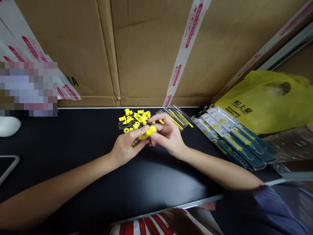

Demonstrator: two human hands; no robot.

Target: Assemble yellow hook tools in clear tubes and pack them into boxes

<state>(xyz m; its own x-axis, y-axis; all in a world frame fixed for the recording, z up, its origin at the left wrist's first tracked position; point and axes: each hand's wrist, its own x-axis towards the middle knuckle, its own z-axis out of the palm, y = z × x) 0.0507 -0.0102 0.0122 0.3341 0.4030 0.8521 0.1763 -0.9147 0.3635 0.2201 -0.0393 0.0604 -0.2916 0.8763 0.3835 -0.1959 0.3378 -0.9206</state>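
Observation:
My left hand is closed around a yellow-capped tube, which looks like part of a spring scale; its lower end lies hidden in the fingers. From the other side, my right hand has its thumb pressed at the yellow cap, while the index finger reaches over above it. Just beyond both hands lies a loose pile of yellow plastic caps and rings, mixed with metal wire hooks. Several clear tubes with yellow strips lie beside the right hand.
Packaged spring scales are stacked at the right, by a yellow plastic bag. A large cardboard box stands behind the black table. At the left are a white rounded object and a white-edged device.

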